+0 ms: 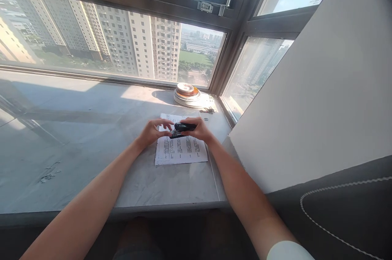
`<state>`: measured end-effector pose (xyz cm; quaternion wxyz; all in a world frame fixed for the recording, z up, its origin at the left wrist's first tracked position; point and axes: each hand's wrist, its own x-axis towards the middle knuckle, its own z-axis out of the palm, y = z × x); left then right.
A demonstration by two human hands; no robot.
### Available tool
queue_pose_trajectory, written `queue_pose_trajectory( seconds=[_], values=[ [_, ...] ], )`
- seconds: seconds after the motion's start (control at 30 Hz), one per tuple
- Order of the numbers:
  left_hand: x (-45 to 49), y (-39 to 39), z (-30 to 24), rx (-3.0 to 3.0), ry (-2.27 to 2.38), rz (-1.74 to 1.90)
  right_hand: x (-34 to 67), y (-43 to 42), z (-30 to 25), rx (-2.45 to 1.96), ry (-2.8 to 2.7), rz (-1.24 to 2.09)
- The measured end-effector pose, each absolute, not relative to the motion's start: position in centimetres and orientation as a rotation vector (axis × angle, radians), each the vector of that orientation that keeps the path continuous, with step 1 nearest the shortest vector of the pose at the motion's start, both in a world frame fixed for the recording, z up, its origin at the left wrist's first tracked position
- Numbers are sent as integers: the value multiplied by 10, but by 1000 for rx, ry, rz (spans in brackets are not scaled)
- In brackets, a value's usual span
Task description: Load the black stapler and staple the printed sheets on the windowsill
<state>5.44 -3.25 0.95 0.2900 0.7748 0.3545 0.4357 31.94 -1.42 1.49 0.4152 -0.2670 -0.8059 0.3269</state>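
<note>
Stapler [184, 127], black, held just above printed sheets [180, 152] on grey sill [92, 141] | my right hand [200, 130]: fingers curled around its right end | my left hand [152, 131]: fingertips pinching its left end | stack of plates [187, 94] beyond the sheets, by the window corner

A stack of round plates [187, 94] is sitting beyond the right hand [199, 130], close to the window frame [228, 56], and some small metal bits [209, 110] (too small to make out) are lying just beside it. Well off to the left of the left hand [151, 131], small silvery scraps [47, 176] are lying scattered on the grey stone sill [85, 137]. A white panel [321, 96] is rising to the right of the right hand, with dark fabric [343, 211] spreading below it. Tower blocks [137, 43] are standing outside.
</note>
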Motion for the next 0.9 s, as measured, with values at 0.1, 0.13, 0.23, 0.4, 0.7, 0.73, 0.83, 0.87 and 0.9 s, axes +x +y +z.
queue_pose_trajectory(
  seconds=[0.1,0.13,0.23,0.4,0.7,0.73,0.83,0.87,0.9],
  values=[
    [55,-33,10,2101,951,1110,307,-22,19,-581,-2113,824],
    [55,-33,10,2101,961,1109,304,-24,19,-576,-2119,816],
    [55,-32,8,2096,979,1098,302,-26,18,-622,-2122,799],
    [52,-29,9,2052,984,1204,296,-28,13,-721,-1987,819],
    [46,-21,9,1720,1155,1631,267,-32,-2,-806,-2030,695],
    [46,-21,8,1702,1176,1640,268,-34,-2,-829,-2022,687],
    [47,-20,7,1642,1233,1643,284,-49,-4,-877,-2009,694],
    [47,-19,7,1621,1244,1641,293,-56,-4,-888,-2006,701],
    [47,-19,6,1606,1250,1633,304,-63,-5,-900,-2000,712]
  ],
)
